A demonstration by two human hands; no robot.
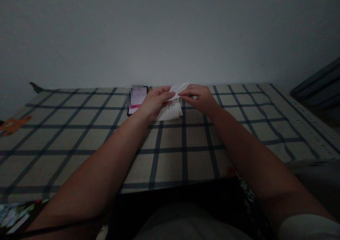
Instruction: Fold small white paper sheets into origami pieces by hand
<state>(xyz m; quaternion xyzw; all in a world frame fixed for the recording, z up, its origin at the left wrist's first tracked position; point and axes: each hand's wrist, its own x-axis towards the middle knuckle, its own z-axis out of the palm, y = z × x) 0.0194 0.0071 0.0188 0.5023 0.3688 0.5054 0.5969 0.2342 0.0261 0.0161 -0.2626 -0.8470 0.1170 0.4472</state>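
Both my arms reach forward over a checked cloth (186,151) with dark grid lines. My left hand (154,103) and my right hand (200,98) meet near the far edge and pinch a small white slip of paper (179,88) between their fingertips, lifted a little off the cloth. Under it lies a flat stack of white paper sheets (171,112). A phone (137,100) with a lit pink and white screen lies just left of my left hand.
A plain grey wall (170,34) rises right behind the cloth. An orange patch (13,123) shows at the left edge, a dark object (318,85) at the far right, and colourful printed material (13,215) at the bottom left.
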